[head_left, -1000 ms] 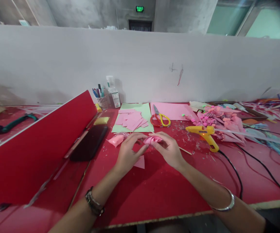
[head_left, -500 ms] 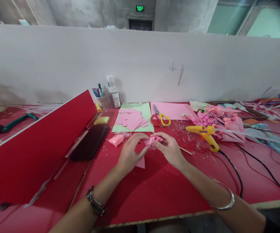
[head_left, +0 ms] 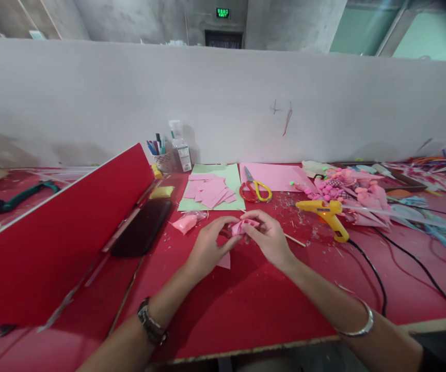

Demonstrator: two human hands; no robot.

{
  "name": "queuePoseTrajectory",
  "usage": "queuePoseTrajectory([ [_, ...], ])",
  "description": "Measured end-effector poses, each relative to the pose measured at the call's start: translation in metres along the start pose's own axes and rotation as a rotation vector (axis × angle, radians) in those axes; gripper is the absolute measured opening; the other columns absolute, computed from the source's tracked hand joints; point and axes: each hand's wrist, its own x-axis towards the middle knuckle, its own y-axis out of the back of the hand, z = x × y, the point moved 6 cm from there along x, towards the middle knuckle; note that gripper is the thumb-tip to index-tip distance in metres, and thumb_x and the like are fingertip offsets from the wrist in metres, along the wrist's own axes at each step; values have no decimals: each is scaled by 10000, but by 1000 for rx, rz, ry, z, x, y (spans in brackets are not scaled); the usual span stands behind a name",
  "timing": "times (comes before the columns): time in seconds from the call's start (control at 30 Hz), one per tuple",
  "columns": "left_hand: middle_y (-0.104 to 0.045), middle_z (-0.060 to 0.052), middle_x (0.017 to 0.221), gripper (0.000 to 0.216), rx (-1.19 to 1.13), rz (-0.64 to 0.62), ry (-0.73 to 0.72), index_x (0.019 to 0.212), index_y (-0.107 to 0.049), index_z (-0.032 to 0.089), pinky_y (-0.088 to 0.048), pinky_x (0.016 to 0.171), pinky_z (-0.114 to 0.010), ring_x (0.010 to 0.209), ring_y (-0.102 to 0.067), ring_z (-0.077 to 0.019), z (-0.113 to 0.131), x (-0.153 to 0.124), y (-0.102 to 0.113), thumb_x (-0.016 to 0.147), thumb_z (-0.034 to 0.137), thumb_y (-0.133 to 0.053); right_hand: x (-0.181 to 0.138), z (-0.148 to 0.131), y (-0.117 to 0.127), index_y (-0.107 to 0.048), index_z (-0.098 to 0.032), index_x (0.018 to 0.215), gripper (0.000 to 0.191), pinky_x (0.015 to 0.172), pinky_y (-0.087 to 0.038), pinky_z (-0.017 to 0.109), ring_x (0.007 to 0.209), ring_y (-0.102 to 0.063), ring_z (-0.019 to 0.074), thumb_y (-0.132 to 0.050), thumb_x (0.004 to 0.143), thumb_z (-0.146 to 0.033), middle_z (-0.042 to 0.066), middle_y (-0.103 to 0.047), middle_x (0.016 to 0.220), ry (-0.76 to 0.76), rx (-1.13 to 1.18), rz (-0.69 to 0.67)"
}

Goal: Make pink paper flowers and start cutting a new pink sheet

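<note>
My left hand [head_left: 207, 243] and my right hand [head_left: 269, 238] meet over the middle of the red table [head_left: 261, 305]. Both pinch a small folded pink paper piece [head_left: 243, 225] between their fingertips, just above the tabletop. A loose pink paper scrap [head_left: 225, 261] lies under my left hand. A thin wooden stick [head_left: 295, 240] lies just right of my right hand.
Behind the hands lie cut pink squares [head_left: 211, 190] on a green sheet [head_left: 231, 175], red-and-yellow scissors [head_left: 254, 190] and a pink sheet [head_left: 275, 176]. A yellow glue gun [head_left: 325, 213] with a black cord sits at right near pink craft clutter [head_left: 349, 192]. A red divider [head_left: 60, 232], black phone [head_left: 142, 227] and pen cup [head_left: 160, 155] stand at left.
Both hands have drawn slightly closer together around the pink paper piece, which now looks more tightly bunched. Nothing else on the table has moved.
</note>
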Motion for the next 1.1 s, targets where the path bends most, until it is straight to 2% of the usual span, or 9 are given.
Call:
queuePoseTrajectory([
  [0.23, -610, -19, 807, 176, -188, 74, 173, 927, -553, 171, -468, 661, -241, 713, -568, -126, -7, 3, 6, 773, 254, -543, -1, -3, -2, -537, -207, 964, 224, 608, -491, 244, 680, -576, 116, -552, 764, -304, 21, -591, 875, 59, 20, -24],
  [0.37, -614, -25, 847, 183, -285, 42, 238, 937, -558, 163, -461, 688, -240, 762, -566, -130, -10, 4, 4, 786, 262, -530, -3, -7, -1, -531, -222, 995, 240, 692, -487, 268, 810, -576, 147, -564, 760, -260, 35, -582, 935, 154, -93, -7],
  [0.53, -598, -52, 971, 217, -246, -35, 141, 995, -548, 174, -451, 781, -280, 889, -551, -152, -2, 5, 0, 782, 215, -543, -7, -21, 1, -555, -225, 981, 210, 706, -497, 286, 834, -561, 161, -549, 770, -227, 45, -542, 937, 322, -310, 34],
  [0.8, -542, -83, 1068, 339, 69, -20, -197, 1105, -487, 207, -444, 836, -324, 988, -512, -174, 10, 0, 2, 775, 165, -551, -14, -35, -4, -551, -229, 1022, 244, 676, -499, 280, 710, -548, 127, -555, 779, -211, 41, -533, 908, 507, -494, -27],
  [0.97, -506, -87, 1152, 411, 138, 20, -251, 1170, -450, 229, -417, 893, -353, 1063, -475, -183, 13, -1, 4, 776, 168, -551, -14, -34, -3, -556, -230, 1003, 226, 683, -509, 293, 735, -572, 143, -561, 777, -234, 50, -555, 932, 517, -515, -17],
  [1.1, -504, -81, 1156, 420, 100, 24, -239, 1177, -451, 237, -397, 915, -364, 1080, -461, -186, 15, -1, 6, 776, 163, -549, -14, -33, -4, -537, -236, 1046, 271, 726, -510, 290, 829, -575, 153, -559, 778, -200, 54, -548, 995, 527, -486, -37],
])
